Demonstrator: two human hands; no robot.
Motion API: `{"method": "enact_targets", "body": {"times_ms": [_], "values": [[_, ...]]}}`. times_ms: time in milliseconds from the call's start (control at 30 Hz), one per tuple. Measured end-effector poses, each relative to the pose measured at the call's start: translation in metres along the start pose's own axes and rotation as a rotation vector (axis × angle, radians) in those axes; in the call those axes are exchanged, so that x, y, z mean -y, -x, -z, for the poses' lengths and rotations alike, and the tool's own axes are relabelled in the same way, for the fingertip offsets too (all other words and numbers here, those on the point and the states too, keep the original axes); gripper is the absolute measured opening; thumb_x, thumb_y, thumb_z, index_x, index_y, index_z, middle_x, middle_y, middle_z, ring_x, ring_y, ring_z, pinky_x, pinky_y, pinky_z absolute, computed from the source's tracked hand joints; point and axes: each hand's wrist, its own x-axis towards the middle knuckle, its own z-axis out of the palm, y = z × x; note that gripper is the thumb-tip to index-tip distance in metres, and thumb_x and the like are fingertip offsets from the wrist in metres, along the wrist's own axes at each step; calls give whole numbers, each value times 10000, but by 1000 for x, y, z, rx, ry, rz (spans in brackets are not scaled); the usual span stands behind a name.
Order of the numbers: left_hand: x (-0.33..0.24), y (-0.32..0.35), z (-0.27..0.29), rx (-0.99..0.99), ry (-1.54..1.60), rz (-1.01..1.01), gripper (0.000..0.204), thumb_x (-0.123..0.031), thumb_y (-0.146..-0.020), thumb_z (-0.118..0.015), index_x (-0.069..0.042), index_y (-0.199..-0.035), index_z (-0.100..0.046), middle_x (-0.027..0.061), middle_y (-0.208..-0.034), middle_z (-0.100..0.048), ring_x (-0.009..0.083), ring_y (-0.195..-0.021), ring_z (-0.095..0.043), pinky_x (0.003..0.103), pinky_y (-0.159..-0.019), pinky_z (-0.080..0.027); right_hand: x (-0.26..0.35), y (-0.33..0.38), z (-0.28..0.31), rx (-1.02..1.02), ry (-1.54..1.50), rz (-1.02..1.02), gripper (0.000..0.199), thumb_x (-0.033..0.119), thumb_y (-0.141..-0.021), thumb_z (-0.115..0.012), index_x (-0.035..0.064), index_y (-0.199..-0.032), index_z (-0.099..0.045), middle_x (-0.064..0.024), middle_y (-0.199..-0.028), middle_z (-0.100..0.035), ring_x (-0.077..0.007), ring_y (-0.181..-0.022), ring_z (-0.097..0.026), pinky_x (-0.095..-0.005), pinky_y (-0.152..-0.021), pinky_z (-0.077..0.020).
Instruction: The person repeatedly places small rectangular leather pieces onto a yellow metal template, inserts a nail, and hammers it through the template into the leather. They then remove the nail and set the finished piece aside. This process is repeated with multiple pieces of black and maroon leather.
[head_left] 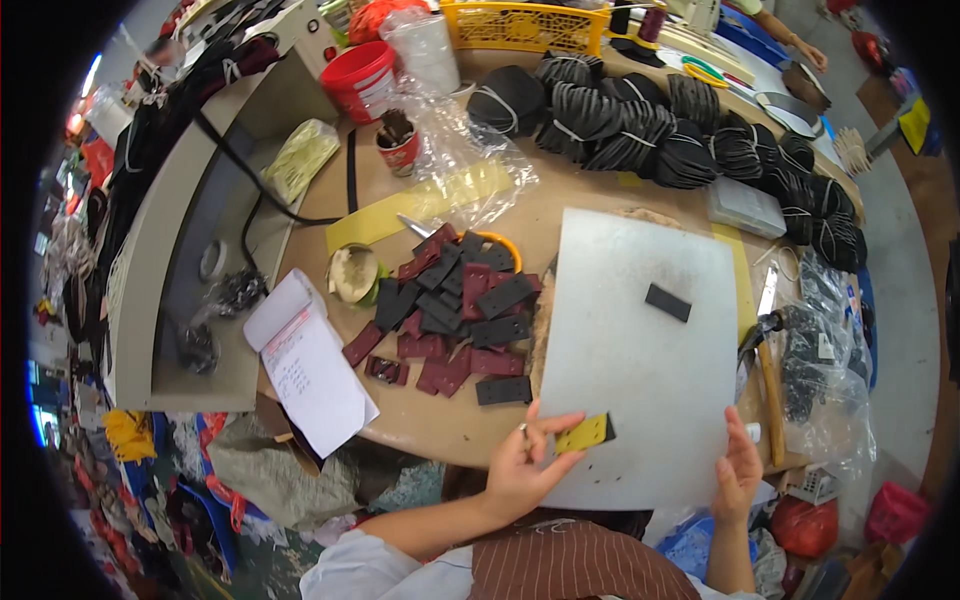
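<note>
Between the thumb and fingers of my left hand [528, 462] is a small yellow rectangular plate [581, 434] with small holes, held low over a grey-white board [640, 360]. The edge of a black piece shows just beyond the plate's right end; whether the two touch I cannot tell. My right hand [738, 468] is open at the board's right edge, fingers stretched up and holding nothing. Farther up the board lies a single black rectangular piece [668, 302]. Left of the board is a loose heap of black and maroon rectangular pieces [455, 310], several with small holes.
Bundled black strips [620, 120] line the table's back. A red bucket [358, 80] and clear plastic film [450, 150] stand at back left. A notepad [310, 370] lies on the left. On the right are a hammer [770, 395], a steel ruler [767, 292] and plastic bags [820, 360].
</note>
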Motion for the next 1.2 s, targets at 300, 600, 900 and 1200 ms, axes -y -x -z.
{"method": "enact_targets", "body": {"times_ms": [300,600,900,1200], "values": [[8,-47,12,-182,-93,-152,452,52,-784,-707,-118,-814,-289,205,-1201,-618,173,-1119,-561,470,-1150,-175,34,-81,-25,151,820,176,382,24,-803,-613,1,-1184,-581,-181,-1368,-498,-345,-1365,-363,-429,-1117,-265],[-14,-52,116,-585,-247,-184,415,50,-791,-696,-93,-805,-307,185,-1184,-612,131,-936,-541,279,-890,-436,52,-139,-85,549,774,360,338,44,-796,-658,21,-1129,-612,-158,-1195,-618,-358,-1223,-517,-405,-1001,-417],[4,-46,103,-431,-470,-266,340,-55,-772,-729,-25,-797,-392,143,-1055,-679,181,-823,-592,290,-782,-468,39,-134,-101,660,758,407,290,130,-876,-632,59,-1157,-619,-116,-1159,-645,-261,-1144,-578,-364,-969,-435],[-20,-48,96,-454,-596,-231,230,-57,-783,-697,20,-891,-510,192,-1009,-660,332,-935,-627,381,-819,-477,12,-141,-56,631,657,163,303,172,-943,-587,52,-1221,-592,-103,-1181,-635,-180,-1135,-574,-321,-986,-422]]}}
